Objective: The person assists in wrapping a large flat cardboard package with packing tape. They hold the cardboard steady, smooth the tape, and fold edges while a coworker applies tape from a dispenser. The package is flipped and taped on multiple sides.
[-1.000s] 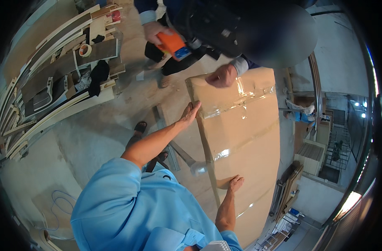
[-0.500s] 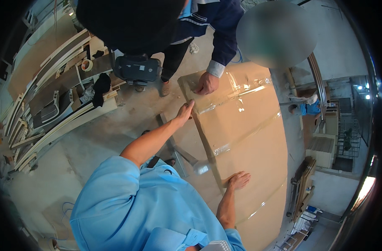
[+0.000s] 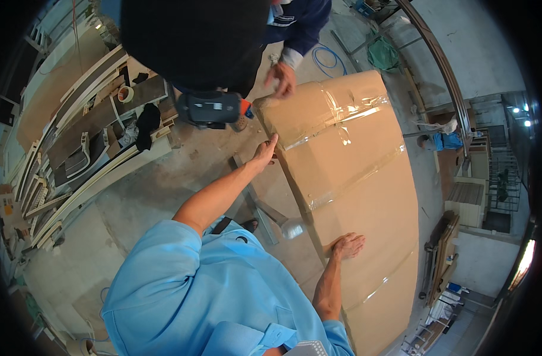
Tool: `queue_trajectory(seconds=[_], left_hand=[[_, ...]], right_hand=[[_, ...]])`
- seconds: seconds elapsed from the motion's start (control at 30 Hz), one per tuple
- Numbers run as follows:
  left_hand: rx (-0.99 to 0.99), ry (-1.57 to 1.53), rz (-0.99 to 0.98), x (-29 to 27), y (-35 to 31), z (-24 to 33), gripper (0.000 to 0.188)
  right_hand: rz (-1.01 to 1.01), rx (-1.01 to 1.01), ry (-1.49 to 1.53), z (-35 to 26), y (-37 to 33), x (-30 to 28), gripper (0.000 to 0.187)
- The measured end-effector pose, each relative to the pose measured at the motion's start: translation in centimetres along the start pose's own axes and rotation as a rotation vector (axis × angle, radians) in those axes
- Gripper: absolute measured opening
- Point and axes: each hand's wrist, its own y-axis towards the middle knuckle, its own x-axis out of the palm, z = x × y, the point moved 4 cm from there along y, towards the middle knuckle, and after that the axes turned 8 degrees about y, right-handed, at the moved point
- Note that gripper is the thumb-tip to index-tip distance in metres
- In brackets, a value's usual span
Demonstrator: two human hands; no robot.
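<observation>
A long, flat cardboard package, wrapped with bands of clear tape, lies slanting across the view to my right. My left hand grips its near-side edge by the far left corner; some of its fingers are hidden against the side. Farther down the same edge, my right hand lies flat on the top face, fingers stretched out and thumb at the rim. A co-worker's hand, slightly blurred, hovers just off the package's far end, apart from it.
The co-worker stands beyond the far left corner, wearing a dark box-shaped device. Curved panels and frame pieces are piled at left. A metal support shows beside the package. A blue hose lies on the floor beyond.
The co-worker's hand has lifted off the package and moved away from its far end. My hands keep their places on the package while the view has shifted slightly.
</observation>
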Motion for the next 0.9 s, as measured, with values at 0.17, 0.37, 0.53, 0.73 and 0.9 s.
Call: queue_trajectory(seconds=[0.17,0.37,0.53,0.73,0.9], left_hand=[[0.006,-0.001,-0.036,-0.3,0.3,-0.1,0.082],[0.444,0.437,0.696,-2.3,-1.5,2.9,0.052],[1.135,1.055,0.801,-4.3,-0.7,10.5,0.043],[0.781,1.207,0.66,-3.9,-0.3,9.1,0.069],[0.955,1.427,0.711,2.0,-4.1,8.8,0.072]], right_hand=[[0.008,-0.007,0.004,0.1,0.1,0.2,0.065],[-0.017,0.0,-0.002,-0.2,0.0,-0.2,0.065],[-0.027,0.019,-0.021,-0.1,0.0,-0.2,0.067],[0.039,-0.003,0.016,0.4,0.1,0.4,0.064],[0.059,-0.049,0.019,0.1,-0.1,0.4,0.065]])
